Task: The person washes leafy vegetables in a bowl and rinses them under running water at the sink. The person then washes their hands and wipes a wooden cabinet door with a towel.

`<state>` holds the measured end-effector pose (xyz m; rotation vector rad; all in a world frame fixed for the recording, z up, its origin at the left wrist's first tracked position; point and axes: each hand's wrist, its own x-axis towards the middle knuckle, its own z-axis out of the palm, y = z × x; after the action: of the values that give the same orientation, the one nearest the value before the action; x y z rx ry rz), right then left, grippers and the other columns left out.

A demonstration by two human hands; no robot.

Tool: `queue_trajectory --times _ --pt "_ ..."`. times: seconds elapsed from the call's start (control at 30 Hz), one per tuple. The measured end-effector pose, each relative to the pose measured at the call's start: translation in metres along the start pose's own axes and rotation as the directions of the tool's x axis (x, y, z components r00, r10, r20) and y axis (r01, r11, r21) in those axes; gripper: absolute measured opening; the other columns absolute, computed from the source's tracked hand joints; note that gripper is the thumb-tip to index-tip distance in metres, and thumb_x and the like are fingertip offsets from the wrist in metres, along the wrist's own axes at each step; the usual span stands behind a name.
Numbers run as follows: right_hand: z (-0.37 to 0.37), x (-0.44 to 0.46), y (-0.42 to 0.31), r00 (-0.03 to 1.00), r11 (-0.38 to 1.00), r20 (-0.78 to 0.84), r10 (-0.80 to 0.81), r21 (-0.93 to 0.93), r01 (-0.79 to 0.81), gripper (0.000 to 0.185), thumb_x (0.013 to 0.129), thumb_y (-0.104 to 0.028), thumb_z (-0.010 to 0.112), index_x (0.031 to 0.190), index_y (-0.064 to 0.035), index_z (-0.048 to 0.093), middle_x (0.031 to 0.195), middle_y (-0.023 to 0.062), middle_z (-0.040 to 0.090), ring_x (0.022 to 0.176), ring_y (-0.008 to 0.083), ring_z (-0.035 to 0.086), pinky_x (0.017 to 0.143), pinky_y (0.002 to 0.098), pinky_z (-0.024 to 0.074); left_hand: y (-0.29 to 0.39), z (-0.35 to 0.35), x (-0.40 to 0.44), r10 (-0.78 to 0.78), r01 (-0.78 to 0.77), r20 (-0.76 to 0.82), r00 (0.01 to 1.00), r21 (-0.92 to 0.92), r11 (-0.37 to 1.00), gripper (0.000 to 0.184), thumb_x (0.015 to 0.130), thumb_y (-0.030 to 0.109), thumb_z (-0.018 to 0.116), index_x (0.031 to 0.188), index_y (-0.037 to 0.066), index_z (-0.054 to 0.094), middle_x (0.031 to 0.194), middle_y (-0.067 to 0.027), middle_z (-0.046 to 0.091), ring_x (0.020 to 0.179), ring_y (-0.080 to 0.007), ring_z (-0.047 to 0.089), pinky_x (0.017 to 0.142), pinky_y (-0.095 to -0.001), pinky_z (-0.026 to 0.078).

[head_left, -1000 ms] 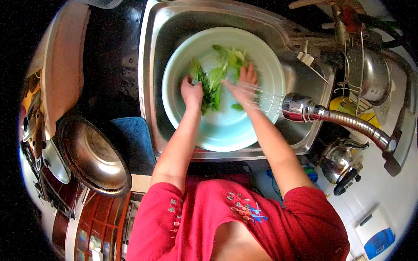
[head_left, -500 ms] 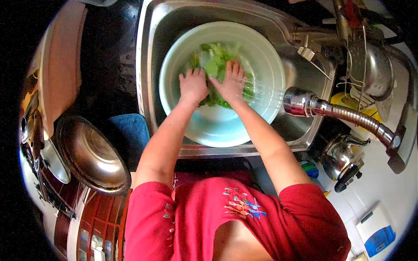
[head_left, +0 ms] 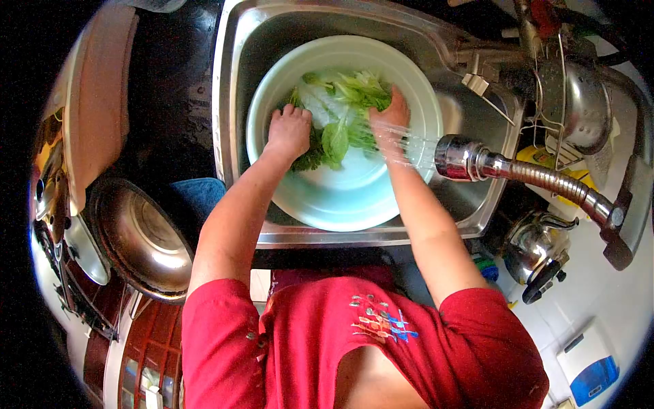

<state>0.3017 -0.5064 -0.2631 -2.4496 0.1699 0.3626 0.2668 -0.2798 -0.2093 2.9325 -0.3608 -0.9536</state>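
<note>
Leafy greens (head_left: 335, 143) float in water inside a pale green basin (head_left: 340, 217). My left hand (head_left: 289, 131) is at the left of the basin, its fingers curled over a dark green part of the leaves. On the other side, my right hand (head_left: 393, 119) closes around a bunch of lighter green leaves. Water from the faucet head (head_left: 458, 157) sprays across my right wrist into the basin. The undersides of both hands are hidden.
The basin stands in a steel sink (head_left: 463, 198). To the left are a large wok (head_left: 139, 238) and a blue cloth (head_left: 194, 194). A kettle (head_left: 538, 245) and a dish rack (head_left: 555, 129) are at the right.
My hands have moved apart, the left one leftward and the right one rightward. Both have gone from spread fingers to closed around greens, and the leaves have spread out.
</note>
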Motion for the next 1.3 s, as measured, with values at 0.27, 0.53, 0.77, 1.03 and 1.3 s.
queue_trajectory --times 0.27,0.53,0.77,1.03,1.3 --pt "0.023 -0.039 -0.035 0.940 0.802 0.236 -0.247 -0.494 0.335 0.093 0.072 -0.046 0.064 0.139 -0.0049 0.015 0.140 0.0203 0.023 0.128 0.0369 0.023 0.103 0.0497 0.0163 0.018 -0.002 0.036 -0.071 -0.071 -0.426 0.902 -0.308 0.949 0.035 0.063 0.004 0.061 0.097 0.001 0.051 0.101 -0.0144 0.049 0.105 -0.0318 0.045 0.085 -0.0417 0.040" --pt "0.050 -0.056 -0.032 0.960 0.826 0.122 -0.252 -0.490 0.280 0.072 0.072 -0.016 0.061 0.134 -0.0017 0.027 0.129 0.0230 0.037 0.119 0.0403 0.034 0.097 0.0542 0.0259 0.040 0.027 0.009 -0.048 -0.066 -0.264 0.963 -0.408 0.911 0.027 0.062 0.008 0.063 0.088 0.003 0.056 0.096 -0.0139 0.053 0.096 -0.0311 0.051 0.082 -0.0404 0.044" --pt "-0.040 -0.023 -0.056 0.950 0.979 0.298 0.088 0.152 -0.138 0.065 0.067 -0.011 0.063 0.127 -0.0067 0.038 0.121 0.0193 0.049 0.113 0.0323 0.046 0.096 0.0373 0.0367 0.022 0.018 0.015 -0.097 -0.007 -0.181 0.979 -0.500 0.866 0.025 0.066 0.011 0.059 0.089 0.002 0.059 0.095 -0.0182 0.057 0.090 -0.0344 0.057 0.076 -0.0441 0.048" --pt "-0.022 -0.032 -0.027 0.893 0.978 0.440 -0.097 -0.125 0.168 0.067 0.078 -0.032 0.061 0.134 -0.0052 0.034 0.134 0.0200 0.037 0.122 0.0330 0.039 0.102 0.0385 0.0296 0.014 0.013 0.027 -0.259 0.307 0.166 0.952 -0.511 0.803 0.024 0.070 0.016 0.058 0.090 0.003 0.063 0.090 -0.0178 0.063 0.086 -0.0335 0.061 0.076 -0.0429 0.048" --pt "0.023 0.024 0.009 0.990 0.983 -0.141 -0.032 0.174 0.057 0.040 0.080 -0.033 0.060 0.106 -0.0027 0.057 0.090 0.0172 0.063 0.084 0.0301 0.061 0.075 0.0368 0.0456 0.021 0.017 0.069 -0.445 -0.023 -0.486 0.752 -0.694 0.720 0.047 0.075 0.016 0.059 0.115 -0.002 0.043 0.110 -0.0234 0.048 0.104 -0.0396 0.045 0.088 -0.0450 0.039"
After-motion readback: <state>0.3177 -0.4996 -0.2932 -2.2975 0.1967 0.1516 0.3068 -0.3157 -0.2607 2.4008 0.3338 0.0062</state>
